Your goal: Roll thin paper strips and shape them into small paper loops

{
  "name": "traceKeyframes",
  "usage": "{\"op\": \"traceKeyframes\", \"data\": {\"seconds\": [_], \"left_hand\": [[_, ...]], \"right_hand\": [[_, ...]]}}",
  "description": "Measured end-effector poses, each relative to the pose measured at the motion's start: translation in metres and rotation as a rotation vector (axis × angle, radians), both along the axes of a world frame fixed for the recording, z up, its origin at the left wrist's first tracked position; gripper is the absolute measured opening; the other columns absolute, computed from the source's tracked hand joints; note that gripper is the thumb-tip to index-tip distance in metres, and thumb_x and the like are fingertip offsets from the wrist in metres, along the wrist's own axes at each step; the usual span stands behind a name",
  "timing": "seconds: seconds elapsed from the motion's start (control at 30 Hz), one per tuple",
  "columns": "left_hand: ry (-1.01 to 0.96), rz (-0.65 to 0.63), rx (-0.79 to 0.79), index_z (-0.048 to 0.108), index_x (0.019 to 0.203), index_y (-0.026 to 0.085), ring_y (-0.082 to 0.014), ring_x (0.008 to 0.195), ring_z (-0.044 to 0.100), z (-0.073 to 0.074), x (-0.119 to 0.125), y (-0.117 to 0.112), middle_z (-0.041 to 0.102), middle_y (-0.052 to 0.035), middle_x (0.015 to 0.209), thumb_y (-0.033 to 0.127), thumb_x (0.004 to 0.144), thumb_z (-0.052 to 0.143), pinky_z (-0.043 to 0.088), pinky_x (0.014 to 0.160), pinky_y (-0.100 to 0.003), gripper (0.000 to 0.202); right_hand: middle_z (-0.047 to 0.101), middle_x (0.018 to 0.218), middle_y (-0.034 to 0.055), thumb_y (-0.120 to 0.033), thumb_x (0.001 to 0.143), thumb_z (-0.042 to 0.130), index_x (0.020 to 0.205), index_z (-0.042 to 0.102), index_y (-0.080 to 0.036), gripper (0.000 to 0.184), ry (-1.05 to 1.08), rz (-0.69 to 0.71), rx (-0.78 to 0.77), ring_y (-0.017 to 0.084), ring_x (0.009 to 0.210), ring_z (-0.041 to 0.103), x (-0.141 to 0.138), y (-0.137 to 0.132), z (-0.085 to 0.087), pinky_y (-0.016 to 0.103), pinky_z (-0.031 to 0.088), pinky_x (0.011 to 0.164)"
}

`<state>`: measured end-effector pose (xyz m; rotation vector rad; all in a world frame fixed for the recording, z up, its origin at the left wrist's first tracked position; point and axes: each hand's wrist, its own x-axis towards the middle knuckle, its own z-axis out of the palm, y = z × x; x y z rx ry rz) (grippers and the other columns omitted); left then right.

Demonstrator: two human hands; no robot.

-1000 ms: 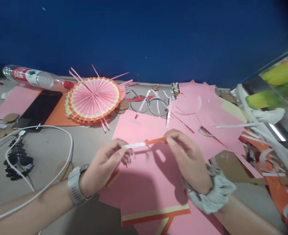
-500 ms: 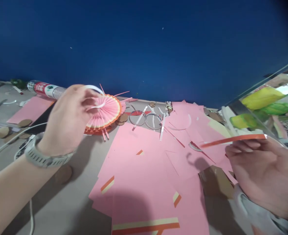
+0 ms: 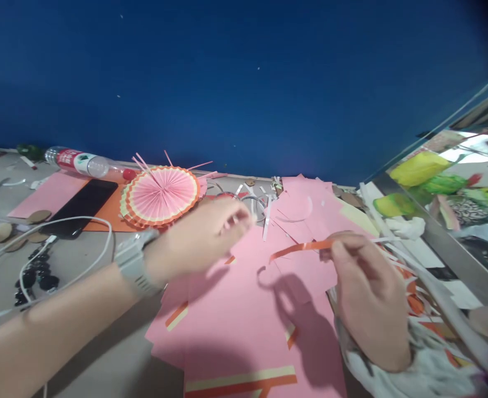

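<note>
My right hand (image 3: 368, 298) pinches one end of a narrow orange paper strip (image 3: 302, 250), whose curved free end points left above the pink paper. Loosely curled and slightly blurred, my left hand (image 3: 210, 232) hovers over the upper left of the pink sheets (image 3: 235, 298); nothing shows in its fingers. Just left of that hand rests a pleated paper rosette (image 3: 163, 193), pink in the middle with cream and orange edges. Short orange-and-cream strips (image 3: 176, 316) lie on the pink paper, with a longer two-coloured strip (image 3: 239, 382) near the bottom.
Metal rings (image 3: 254, 205) and white paper scraps lie behind the sheets. On the left are a plastic bottle (image 3: 78, 161), a black phone (image 3: 82, 207), a white cable (image 3: 108, 243) and cardboard discs (image 3: 1, 232). A blue wall (image 3: 244, 88) rises behind; coloured packets (image 3: 420, 167) are at right.
My left hand has left the rosette and moved right over the pink paper. My right hand has swung inward to the left, bringing the orange strip over the sheets.
</note>
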<state>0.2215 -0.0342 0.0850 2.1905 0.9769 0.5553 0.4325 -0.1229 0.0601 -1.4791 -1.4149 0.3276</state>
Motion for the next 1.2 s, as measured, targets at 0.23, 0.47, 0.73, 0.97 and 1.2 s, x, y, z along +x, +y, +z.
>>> {"op": "traceKeyframes", "data": {"seconds": [0.23,0.47,0.73,0.97,1.2], "left_hand": [[-0.182,-0.245,-0.402,0.057,0.084,0.015,-0.0138,0.075,0.055,-0.027,-0.010,-0.062,0.059,-0.0027,0.079,0.033,0.096,0.026,0.041,0.072,-0.023,0.038],[-0.355,-0.117,-0.568,0.058,0.096,0.017,-0.0159,0.085,0.054,-0.045,-0.021,-0.071,0.060,-0.0035,0.087,0.036,0.096,0.023,0.040,0.081,-0.027,0.040],[-0.460,-0.315,-0.605,0.058,0.094,0.013,-0.0175,0.083,0.057,-0.048,-0.029,-0.069,0.061,-0.0092,0.091,0.047,0.094,0.015,0.043,0.079,-0.030,0.055],[-0.266,-0.203,-0.544,0.058,0.086,0.014,-0.0145,0.078,0.057,-0.041,-0.030,-0.063,0.061,-0.0048,0.082,0.039,0.096,0.017,0.041,0.076,-0.026,0.049],[-0.050,-0.102,-0.475,0.060,0.076,0.017,-0.0105,0.070,0.056,-0.038,-0.023,-0.061,0.062,0.0030,0.074,0.034,0.089,0.045,0.038,0.065,-0.019,0.026]], "right_hand": [[0.059,0.076,0.0050,-0.004,0.073,0.052,0.092,0.055,-0.015,0.022,-0.615,0.473,0.252,0.016,0.072,0.053,-0.027,-0.022,-0.011,0.032,0.045,0.068],[0.063,0.080,0.0044,-0.015,0.072,0.052,0.102,0.055,-0.016,0.030,-0.666,0.610,0.206,0.017,0.073,0.055,-0.039,-0.028,-0.019,0.035,0.043,0.069],[0.060,0.099,0.0036,-0.020,0.085,0.047,0.105,0.052,-0.020,0.020,-0.368,0.679,-0.246,0.016,0.098,0.053,-0.033,-0.007,-0.006,0.038,0.032,0.098],[0.056,0.069,-0.0024,-0.022,0.088,0.045,0.074,0.051,-0.020,0.016,-0.450,0.639,-0.470,0.011,0.065,0.054,-0.040,-0.008,0.005,0.023,0.041,0.060],[0.058,0.068,-0.0002,-0.019,0.088,0.040,0.077,0.055,-0.020,0.019,-0.705,0.639,-0.292,0.014,0.061,0.055,-0.038,-0.018,0.009,0.026,0.041,0.055]]}}
